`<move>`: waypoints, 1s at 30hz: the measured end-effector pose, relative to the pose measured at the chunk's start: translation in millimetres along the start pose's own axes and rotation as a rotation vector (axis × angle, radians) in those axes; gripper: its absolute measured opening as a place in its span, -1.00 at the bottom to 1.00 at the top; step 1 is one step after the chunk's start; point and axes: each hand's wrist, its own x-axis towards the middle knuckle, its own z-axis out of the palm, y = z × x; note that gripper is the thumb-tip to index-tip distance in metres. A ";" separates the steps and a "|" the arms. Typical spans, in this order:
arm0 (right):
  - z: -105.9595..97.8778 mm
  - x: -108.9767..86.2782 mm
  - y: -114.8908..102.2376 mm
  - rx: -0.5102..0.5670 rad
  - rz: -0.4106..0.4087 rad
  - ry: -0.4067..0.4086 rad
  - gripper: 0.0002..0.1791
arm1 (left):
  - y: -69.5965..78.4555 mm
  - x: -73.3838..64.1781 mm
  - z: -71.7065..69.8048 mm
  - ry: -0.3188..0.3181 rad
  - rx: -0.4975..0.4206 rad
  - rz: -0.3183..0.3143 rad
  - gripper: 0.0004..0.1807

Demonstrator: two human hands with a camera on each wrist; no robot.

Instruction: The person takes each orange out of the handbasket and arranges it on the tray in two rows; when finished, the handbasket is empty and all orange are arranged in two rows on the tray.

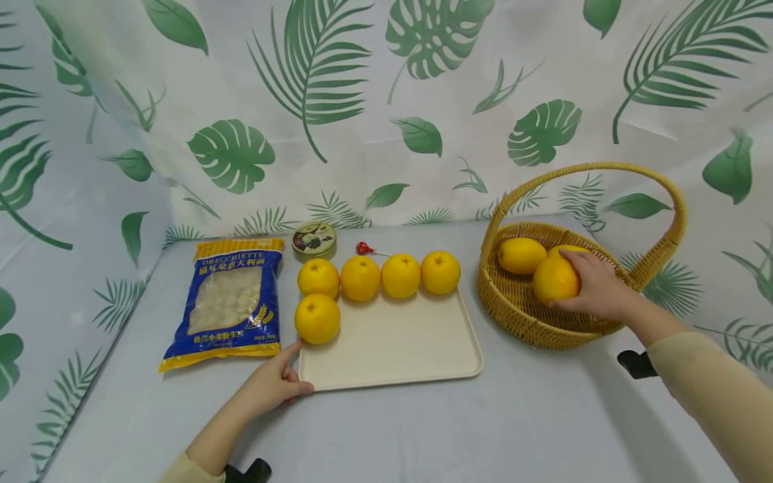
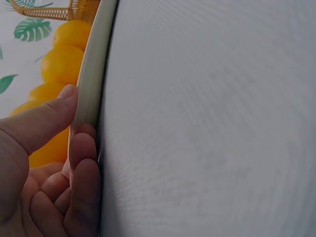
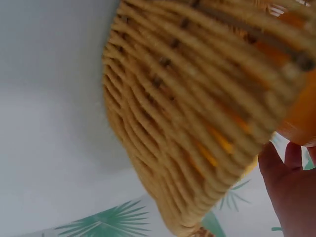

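Observation:
My right hand (image 1: 594,285) grips an orange (image 1: 554,280) inside the rim of the wicker basket (image 1: 513,315). In the right wrist view, the basket's woven side (image 3: 182,108) covers part of that orange (image 3: 301,113). Two more yellow-orange fruits lie in the basket, one a longish fruit (image 1: 522,255) at its left. My left hand (image 1: 272,386) holds the near left corner of a cream tray (image 1: 398,349). The left wrist view has the thumb on the tray's rim (image 2: 91,94) and curled fingers against its outer side. Several oranges (image 1: 360,278) line the tray's far edge, with another orange (image 1: 317,318) at its left edge.
A blue and yellow bag of orecchiette pasta (image 1: 226,302) lies left of the tray. Behind the oranges are a round tin (image 1: 314,239) and a red lollipop (image 1: 364,248). The basket's tall handle (image 1: 592,166) arches over it. A leaf-patterned cloth (image 1: 356,161) hangs behind.

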 end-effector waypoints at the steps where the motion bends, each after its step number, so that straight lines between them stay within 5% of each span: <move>1: -0.5 -0.6 -2.7 -0.001 -0.011 0.008 0.13 | -0.6 0.0 0.2 0.002 0.000 -0.002 -0.02; 9: -13.7 -12.3 -27.4 0.092 -0.041 0.152 0.08 | -3.1 1.6 1.1 0.007 0.001 -0.030 -0.02; 16: -20.5 -19.7 -56.2 0.293 0.015 0.149 0.11 | -4.0 3.5 -0.3 0.006 0.021 0.003 -0.02; 30: 8.5 -9.9 -116.5 0.493 -0.090 0.085 0.10 | -4.4 3.9 -1.7 -0.007 0.000 0.015 -0.01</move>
